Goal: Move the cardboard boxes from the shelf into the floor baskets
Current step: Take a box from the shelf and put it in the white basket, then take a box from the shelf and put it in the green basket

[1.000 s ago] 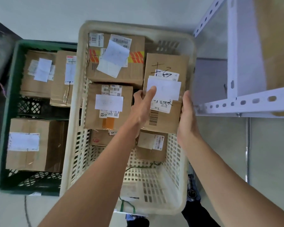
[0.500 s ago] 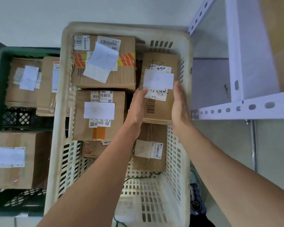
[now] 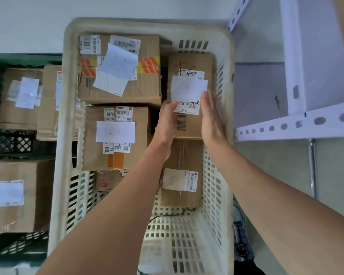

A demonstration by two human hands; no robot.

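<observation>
Beside the white shelf [image 3: 298, 124], down in the cream basket [image 3: 227, 120], our left hand [image 3: 166, 124] and right hand [image 3: 212, 120] press flat, fingers straight, against either side of the cardboard box [image 3: 189, 124] by its right wall.

Both arms extended, palms facing each other. Left hand [image 3: 165, 120] and right hand [image 3: 212, 116] flat, fingers straight, flanking the marker-scribbled cardboard box [image 3: 189, 124]; no closed grip on it.
</observation>
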